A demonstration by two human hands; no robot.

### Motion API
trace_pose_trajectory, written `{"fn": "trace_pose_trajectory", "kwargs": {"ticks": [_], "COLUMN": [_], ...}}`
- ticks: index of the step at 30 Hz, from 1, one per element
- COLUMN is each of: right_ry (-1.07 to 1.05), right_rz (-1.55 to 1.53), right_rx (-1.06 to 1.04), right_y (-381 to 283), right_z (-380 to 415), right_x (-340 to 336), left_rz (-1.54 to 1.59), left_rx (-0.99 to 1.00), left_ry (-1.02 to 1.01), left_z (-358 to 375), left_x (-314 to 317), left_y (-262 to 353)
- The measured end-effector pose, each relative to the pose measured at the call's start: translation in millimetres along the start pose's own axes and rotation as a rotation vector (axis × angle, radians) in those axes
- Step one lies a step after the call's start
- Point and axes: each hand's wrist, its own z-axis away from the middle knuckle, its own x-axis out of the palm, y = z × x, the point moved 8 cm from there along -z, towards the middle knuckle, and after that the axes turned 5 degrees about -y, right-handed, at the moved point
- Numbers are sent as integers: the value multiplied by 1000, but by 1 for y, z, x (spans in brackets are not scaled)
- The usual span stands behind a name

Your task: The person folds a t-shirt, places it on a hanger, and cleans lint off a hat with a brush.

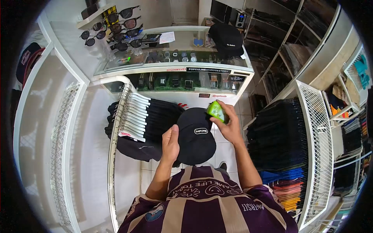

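Holding a black fabric cap with a small white logo patch [196, 136], my left hand [170, 143] has its fingers closed on the cap's left edge, thumb on top. My right hand [229, 126] grips a small bright green plastic object [216, 111] in curled fingers, just beyond the cap's far right edge. I judge the cap light and soft, best held by its stiffer brim. Its long axis runs away from me, toward the glass display worktop [175, 66].
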Motion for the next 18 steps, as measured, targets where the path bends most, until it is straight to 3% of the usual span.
{"fn": "trace_pose_trajectory", "kwargs": {"ticks": [4, 6, 8, 11, 14, 16, 18], "right_ry": [-66, -136, -72, 37, 72, -30, -153], "right_rz": [58, 51, -39, -24, 11, 92, 144], "right_rx": [-187, -154, -189, 0, -104, -226, -202], "right_y": [-72, -71, -37, 3, -45, -71, -74], "right_z": [5, 5, 4, 6, 5, 5, 5], "right_x": [10, 27, 25, 3, -5, 9, 23], "left_rz": [-63, -42, -17, 64, 0, -60, -118], "left_rx": [-3, 6, 22, 37, 58, 38, 26], "left_ry": [-23, -23, -18, -36, 67, 16, -45], "left_z": [-1, 1, 2, 2, 2, 4, 2], "left_x": [6, 17, 18, 7, 12, 5, 11], "left_y": [-8, 3, 12, 19, 23, 3, -2]}}
